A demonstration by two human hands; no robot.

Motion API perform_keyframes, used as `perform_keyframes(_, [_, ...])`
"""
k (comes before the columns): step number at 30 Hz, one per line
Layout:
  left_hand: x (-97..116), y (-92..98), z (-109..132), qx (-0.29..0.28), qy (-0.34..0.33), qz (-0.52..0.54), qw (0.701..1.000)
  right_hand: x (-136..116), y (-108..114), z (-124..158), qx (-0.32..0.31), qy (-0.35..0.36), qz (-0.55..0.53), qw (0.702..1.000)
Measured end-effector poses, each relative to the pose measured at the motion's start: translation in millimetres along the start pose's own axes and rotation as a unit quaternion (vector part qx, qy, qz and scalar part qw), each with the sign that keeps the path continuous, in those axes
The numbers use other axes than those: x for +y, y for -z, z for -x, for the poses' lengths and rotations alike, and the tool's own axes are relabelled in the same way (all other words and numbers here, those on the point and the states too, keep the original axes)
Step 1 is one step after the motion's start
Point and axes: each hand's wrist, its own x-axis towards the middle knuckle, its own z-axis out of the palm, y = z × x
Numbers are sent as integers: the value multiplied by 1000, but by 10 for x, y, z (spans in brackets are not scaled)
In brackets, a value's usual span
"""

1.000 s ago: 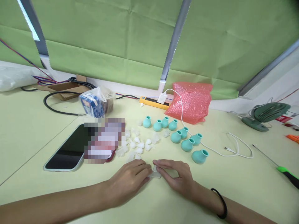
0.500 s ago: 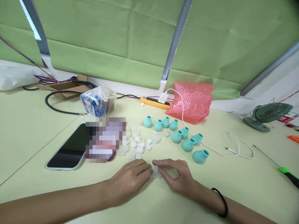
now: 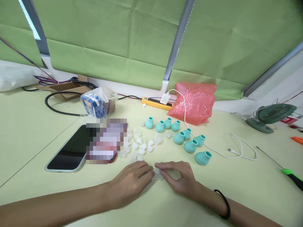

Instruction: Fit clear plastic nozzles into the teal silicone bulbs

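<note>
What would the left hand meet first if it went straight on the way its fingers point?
The left hand points right, at the clear piece that both hands seem to touch. Just behind it lies the right hand, though depth is hard to judge.

The pale green surface (image 3: 236, 189) carries a phone (image 3: 67, 149), scattered translucent pieces (image 3: 142, 146), teal rubber bulbs (image 3: 190, 146), pink bubble wrap (image 3: 195, 102), a white cable (image 3: 230, 150) and a screwdriver (image 3: 287, 172).

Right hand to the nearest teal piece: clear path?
Probably yes. The right hand lies close to the nearest teal piece, bare table between them, but it and the left hand pinch a small clear piece.
</note>
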Motion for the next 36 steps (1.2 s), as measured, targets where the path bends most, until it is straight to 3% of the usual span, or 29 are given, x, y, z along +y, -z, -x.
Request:
perform_keyframes(13, [7, 2, -6, 1, 4, -7, 1000, -40, 28, 26, -23, 33, 29, 999])
perform_keyframes(29, [10, 8, -11, -4, 4, -12, 1000, 14, 144, 89, -122, 87, 37, 988])
perform_keyframes(36, [17, 24, -16, 2, 3, -9, 1000, 64, 146, 100, -118, 141, 17, 983])
